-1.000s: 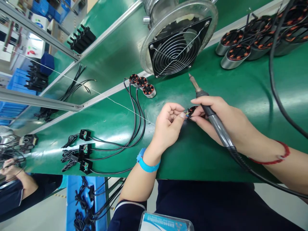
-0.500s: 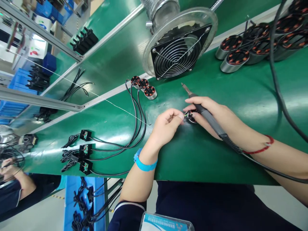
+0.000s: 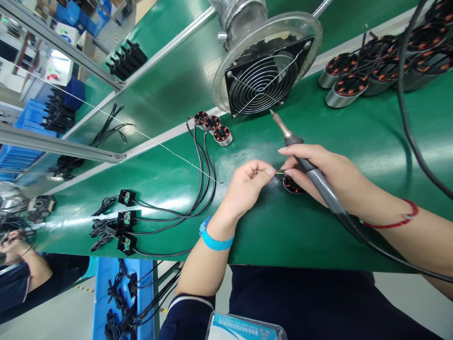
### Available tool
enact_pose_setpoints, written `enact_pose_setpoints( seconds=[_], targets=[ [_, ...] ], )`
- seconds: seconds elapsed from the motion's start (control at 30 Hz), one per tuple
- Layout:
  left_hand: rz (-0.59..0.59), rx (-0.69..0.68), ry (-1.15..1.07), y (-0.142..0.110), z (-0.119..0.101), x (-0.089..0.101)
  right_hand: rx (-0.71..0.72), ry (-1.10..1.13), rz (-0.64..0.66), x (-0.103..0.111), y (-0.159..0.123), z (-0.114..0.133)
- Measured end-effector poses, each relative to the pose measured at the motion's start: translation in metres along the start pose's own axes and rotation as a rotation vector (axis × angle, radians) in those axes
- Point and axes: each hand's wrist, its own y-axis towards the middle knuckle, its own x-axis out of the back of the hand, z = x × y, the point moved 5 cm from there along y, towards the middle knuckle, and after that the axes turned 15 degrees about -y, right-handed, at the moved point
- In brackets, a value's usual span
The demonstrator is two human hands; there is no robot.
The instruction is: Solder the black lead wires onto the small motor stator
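Note:
My left hand [image 3: 247,185] is closed in a pinch on thin coloured wires [image 3: 279,173] that lead to a small round motor stator [image 3: 293,185] lying on the green bench [image 3: 318,226]. My right hand [image 3: 329,172] is wrapped round a soldering iron [image 3: 311,170], whose tip [image 3: 274,115] points up and away towards the fan. The same hand's fingertips also touch the wires beside the stator. A thin solder wire [image 3: 159,144] runs across the bench to a spot just left of my left hand.
A fume fan with wire grille [image 3: 264,80] stands behind my hands. Three small stators with black cables [image 3: 212,126] lie left of it, ending in black connectors [image 3: 125,219]. Several larger stators [image 3: 357,75] sit at the back right. Another person's arm [image 3: 21,269] shows at lower left.
The soldering iron's tip has swung up and right towards the fan. My hands have shifted slightly, and the stator now shows more plainly under my right fingers.

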Motion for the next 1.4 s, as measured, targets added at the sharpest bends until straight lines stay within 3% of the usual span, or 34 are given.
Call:
enact_pose_setpoints(
  seconds=[0.23,0.37,0.5,0.67,0.9,1.0,1.1,1.27,1.4],
  targets=[
    [0.04,-0.01,0.017,0.001,0.002,0.0,0.102,-0.025,-0.055,0.002,0.003,0.006],
    [0.012,-0.017,0.013,0.004,0.001,0.002,0.008,0.043,-0.038,-0.001,0.001,-0.004],
    [-0.032,-0.002,0.053,0.005,0.0,0.005,-0.103,-0.047,-0.092,0.005,-0.005,-0.01],
    [-0.047,0.005,0.058,0.005,-0.002,0.009,0.021,-0.127,-0.028,-0.003,-0.01,0.004],
    [0.027,0.104,0.059,0.005,0.001,0.008,-0.259,0.214,0.043,-0.014,-0.008,-0.01],
    [0.028,0.115,0.051,0.005,0.003,0.007,-0.296,0.264,-0.002,-0.011,-0.007,-0.009],
    [0.021,0.105,0.032,0.005,0.003,0.007,-0.21,0.111,-0.025,-0.005,-0.006,0.001],
    [0.013,0.057,0.02,0.004,0.001,0.006,0.075,-0.276,0.031,-0.001,0.002,0.011],
    [0.008,0.015,0.039,0.003,-0.001,0.004,0.184,-0.361,0.125,-0.004,0.006,0.011]
  ],
)
